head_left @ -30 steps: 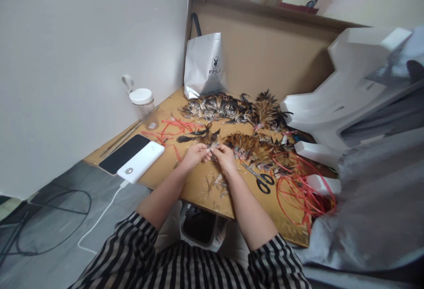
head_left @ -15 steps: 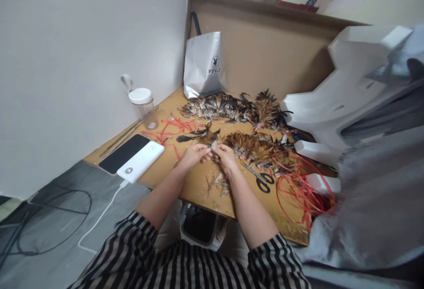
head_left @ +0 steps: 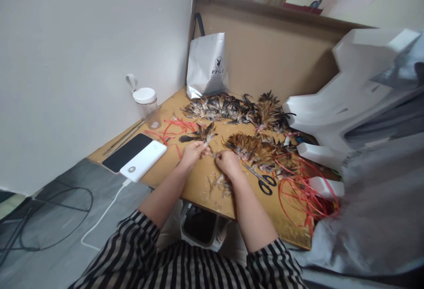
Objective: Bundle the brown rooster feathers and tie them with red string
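Note:
My left hand (head_left: 195,153) pinches the base of a small bunch of brown and black feathers (head_left: 208,133), whose tips point away from me. Just to the right, my right hand (head_left: 228,161) is closed, fingers curled toward the left hand; what it grips, if anything, is too small to make out. Loose feather scraps (head_left: 220,185) lie on the table below the hands. Beside my right wrist rest black-handled scissors (head_left: 261,178). A pile of brown feather bundles (head_left: 247,145) sits right of my hands, and a longer row of feather bundles (head_left: 218,107) lies behind.
Red plastic strips (head_left: 180,125) lie at the left, with a larger red tangle (head_left: 304,196) at the right. A phone (head_left: 127,152), white power bank (head_left: 144,160), lidded jar (head_left: 150,110) and silver bag (head_left: 207,66) stand around the table (head_left: 195,187). White foam pieces (head_left: 347,85) border the right.
My hands, together before, have parted slightly. The right hand has drawn down and to the right, while the left keeps the feather bunch. The view has shifted a little.

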A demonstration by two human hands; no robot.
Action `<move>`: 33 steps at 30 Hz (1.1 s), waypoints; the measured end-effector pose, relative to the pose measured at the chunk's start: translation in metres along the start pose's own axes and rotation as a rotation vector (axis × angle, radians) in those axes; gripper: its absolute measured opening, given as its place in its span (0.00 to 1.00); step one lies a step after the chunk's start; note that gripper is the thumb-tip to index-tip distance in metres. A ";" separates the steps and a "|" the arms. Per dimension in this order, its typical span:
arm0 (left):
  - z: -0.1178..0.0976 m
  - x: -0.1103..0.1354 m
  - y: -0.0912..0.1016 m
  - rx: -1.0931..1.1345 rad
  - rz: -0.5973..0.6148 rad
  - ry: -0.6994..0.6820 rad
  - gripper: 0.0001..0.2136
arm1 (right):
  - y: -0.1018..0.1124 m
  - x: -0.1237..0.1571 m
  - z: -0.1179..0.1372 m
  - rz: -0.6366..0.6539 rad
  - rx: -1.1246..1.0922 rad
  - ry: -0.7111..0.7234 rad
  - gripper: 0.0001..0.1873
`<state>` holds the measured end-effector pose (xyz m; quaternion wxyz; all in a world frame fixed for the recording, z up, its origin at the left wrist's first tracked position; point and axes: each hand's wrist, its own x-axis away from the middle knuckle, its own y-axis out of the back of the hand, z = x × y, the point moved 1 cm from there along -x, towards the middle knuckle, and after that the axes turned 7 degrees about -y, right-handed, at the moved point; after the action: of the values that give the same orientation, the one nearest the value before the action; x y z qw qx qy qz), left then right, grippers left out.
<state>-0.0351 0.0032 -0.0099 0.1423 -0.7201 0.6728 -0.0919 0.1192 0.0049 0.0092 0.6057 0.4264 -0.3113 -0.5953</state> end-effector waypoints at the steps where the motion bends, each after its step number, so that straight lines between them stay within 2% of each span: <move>1: 0.000 0.000 0.000 -0.001 0.001 0.001 0.12 | 0.000 -0.001 -0.001 0.016 -0.049 -0.018 0.08; 3: 0.001 -0.001 0.001 0.002 -0.005 0.003 0.12 | 0.000 -0.004 -0.005 0.083 -0.223 -0.056 0.08; 6: 0.001 0.000 0.002 0.049 -0.012 0.021 0.12 | -0.001 -0.008 -0.010 0.193 -0.604 -0.158 0.07; 10: 0.002 0.002 0.001 0.164 0.021 0.081 0.12 | -0.005 -0.012 -0.011 0.221 -1.102 -0.292 0.11; 14: 0.002 0.004 -0.001 0.219 0.036 0.135 0.11 | -0.008 -0.013 -0.006 0.211 -1.374 -0.324 0.12; 18: 0.002 0.004 -0.002 0.262 0.070 0.168 0.08 | -0.008 -0.011 0.001 0.308 -1.595 -0.353 0.12; 21: 0.003 0.005 -0.002 0.312 0.153 0.214 0.06 | -0.009 -0.010 0.004 0.333 -1.660 -0.374 0.13; 25: 0.005 0.005 -0.002 0.382 0.253 0.276 0.05 | -0.016 -0.011 0.005 0.190 -1.601 -0.373 0.12; 29: 0.007 0.006 -0.002 0.433 0.326 0.313 0.07 | -0.021 -0.009 0.008 0.045 -1.462 -0.294 0.11; 33: 0.005 0.008 -0.004 0.465 0.361 0.354 0.07 | -0.022 -0.007 0.011 0.011 -1.385 -0.252 0.11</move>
<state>-0.0292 -0.0040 -0.0138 0.1975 -0.5106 0.7647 -0.3399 0.0992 0.0113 -0.0044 0.7003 -0.1312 0.0694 -0.6983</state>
